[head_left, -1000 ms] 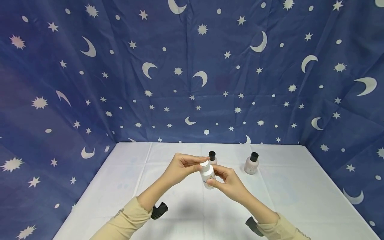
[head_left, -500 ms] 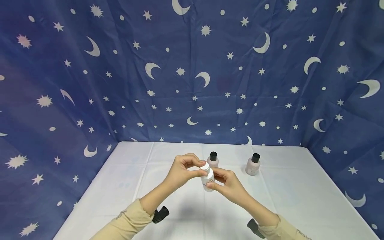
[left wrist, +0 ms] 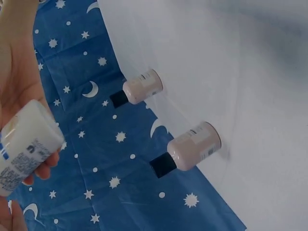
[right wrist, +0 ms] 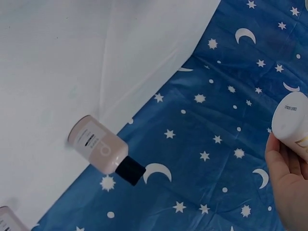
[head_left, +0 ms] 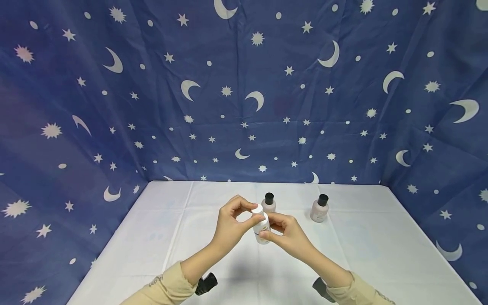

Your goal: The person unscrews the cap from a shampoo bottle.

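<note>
My left hand [head_left: 228, 224] pinches a white cap [head_left: 257, 209] between thumb and fingers. Below it, my right hand [head_left: 291, 234] grips a small white bottle [head_left: 261, 234] by its body, held up over the table and tilted. The cap sits higher and slightly left of the bottle's top, partly overlapping it in the head view. Printed text and blue marks show on the white bottle [left wrist: 29, 144] in the left wrist view. Its flat white base [right wrist: 289, 115] faces the right wrist camera. Behind the hands stands a pink bottle with a black cap [head_left: 269, 202].
A second pink bottle with a black cap [head_left: 319, 208] stands farther right on the white-covered table [head_left: 152, 245]. Blue cloth with moons and stars [head_left: 213, 84] hangs behind and along both sides. A black device is strapped under each wrist.
The left hand has shifted slightly up and left with the cap, which now stands farther from the bottle's shoulder. The right hand keeps its hold; both pink bottles stay put.
</note>
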A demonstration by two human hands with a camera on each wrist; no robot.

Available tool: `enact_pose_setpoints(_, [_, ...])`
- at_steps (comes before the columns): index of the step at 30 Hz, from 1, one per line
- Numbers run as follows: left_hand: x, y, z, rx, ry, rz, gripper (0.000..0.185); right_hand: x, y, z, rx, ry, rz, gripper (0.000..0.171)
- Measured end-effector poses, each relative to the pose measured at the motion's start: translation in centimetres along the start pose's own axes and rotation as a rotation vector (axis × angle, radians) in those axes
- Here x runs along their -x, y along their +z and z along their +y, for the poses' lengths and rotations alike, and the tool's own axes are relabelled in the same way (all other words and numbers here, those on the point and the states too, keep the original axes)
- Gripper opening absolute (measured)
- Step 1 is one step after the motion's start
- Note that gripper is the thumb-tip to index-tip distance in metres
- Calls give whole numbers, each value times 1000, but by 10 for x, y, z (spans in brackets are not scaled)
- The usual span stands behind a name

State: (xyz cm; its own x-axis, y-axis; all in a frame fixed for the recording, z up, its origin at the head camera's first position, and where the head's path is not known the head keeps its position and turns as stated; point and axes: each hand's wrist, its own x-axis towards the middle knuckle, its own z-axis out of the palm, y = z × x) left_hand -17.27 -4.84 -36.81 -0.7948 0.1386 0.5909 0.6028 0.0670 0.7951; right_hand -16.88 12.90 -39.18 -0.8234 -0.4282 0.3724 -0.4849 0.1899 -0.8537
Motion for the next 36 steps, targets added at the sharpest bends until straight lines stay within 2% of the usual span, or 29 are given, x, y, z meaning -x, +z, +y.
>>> enact_pose_setpoints(3, [2, 0, 0, 8, 44, 8, 26, 1, -1, -1, -10, 0, -14, 41])
enact_pose_setpoints(5, [2, -3, 0, 28, 75, -21, 35, 1, -1, -2, -10, -1, -20, 41])
enact_pose_setpoints(9, [0, -14, -1, 77, 93, -184, 42, 1, -2, -3, 3, 10, -24, 43])
enact_pose_setpoints(14, [-3, -27, 0, 114, 26, -412, 35, 1, -2, -3, 7, 22, -34, 43])
enact_pose_setpoints(16, [-4, -30, 0, 143, 10, -467, 35, 1, -2, -3, 8, 20, -38, 43])
enact_pose_setpoints(18, [-5, -30, 0, 168, 7, -494, 35, 3, -2, -3, 10, 13, -43, 43])
enact_pose_setpoints(21, [-6, -30, -1, 186, 6, -493, 35, 5, -1, -2, 4, 0, -52, 42])
enact_pose_setpoints(24, [-6, -29, -1, 170, -5, -458, 34, 6, -1, -2, 3, -20, -58, 42])
enact_pose_setpoints(30, [-3, -26, 0, 80, -13, -328, 27, 6, 1, -2, 10, -32, -43, 39])
enact_pose_setpoints(36, [-4, -22, 2, 82, -12, -221, 16, 5, 2, -3, 20, -31, -26, 37])
